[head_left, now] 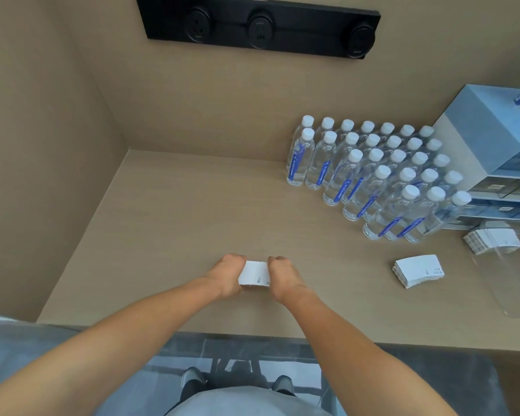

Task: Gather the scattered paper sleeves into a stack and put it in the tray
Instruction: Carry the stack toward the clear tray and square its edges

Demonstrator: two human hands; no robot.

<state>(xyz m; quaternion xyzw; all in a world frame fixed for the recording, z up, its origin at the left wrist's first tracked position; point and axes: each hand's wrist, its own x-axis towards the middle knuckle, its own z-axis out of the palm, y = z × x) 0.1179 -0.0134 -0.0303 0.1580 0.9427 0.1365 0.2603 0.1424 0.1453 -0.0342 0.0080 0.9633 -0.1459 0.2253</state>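
At the left of the group, the left hand (228, 273) presses against one short end of a small stack of paper sleeves (254, 273), its fingers curled down and closed on that end, the knuckles toward the wall. The stack rests on the desk (162, 235), near its front edge and squarely in front of the person, likely because squaring loose sleeves is easiest against a flat surface within close reach. The right hand (281, 276) mirrors the other on the opposite end, fingers likewise clamped on the stack, so the two hands squeeze inward and keep the edges flush; the fingertips themselves are hidden behind the sleeves. Further right, well apart from the hands, a second stack of sleeves (418, 270) lies fanned slightly on the desk, seemingly waiting to be joined. Behind it stand rows of water bottles (373, 172), packed together toward the wall. At the far right edge sits a clear tray (511, 283), with more sleeves (493, 240) inside it or just beyond it; which is hard to tell. The held stack is not yet in the tray.
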